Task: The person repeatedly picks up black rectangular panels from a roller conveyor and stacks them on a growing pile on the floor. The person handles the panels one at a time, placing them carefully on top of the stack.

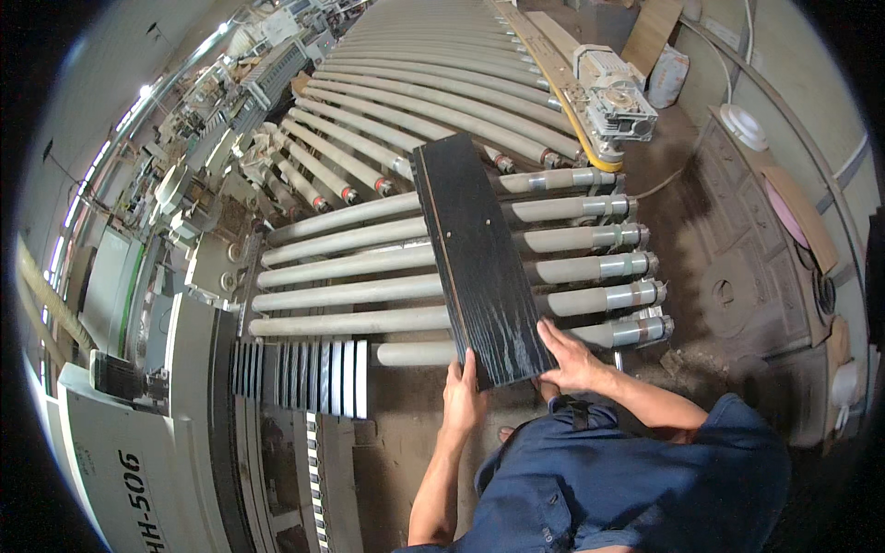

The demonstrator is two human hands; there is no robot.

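Observation:
A long black wood-grain board [489, 249] lies lengthwise away from me across the grey rollers, with a groove along its left side and two small pale spots near its middle. My left hand [464, 396] grips its near left corner, thumb on top. At the near right edge my right hand [572, 362] holds the board, fingers partly hidden under it. The near end of the board sticks out past the last roller toward my body. Left of my left hand stands a row of narrow dark panels [304, 376] with pale edges, beside the machine.
The roller conveyor [350, 288] stretches far ahead, its tracks meeting at an angle. A motor [613, 92] with a yellow guard sits at the far right. A large pale machine [138, 442] stands on the left. Dark relief-patterned panels [737, 267] lean along the right.

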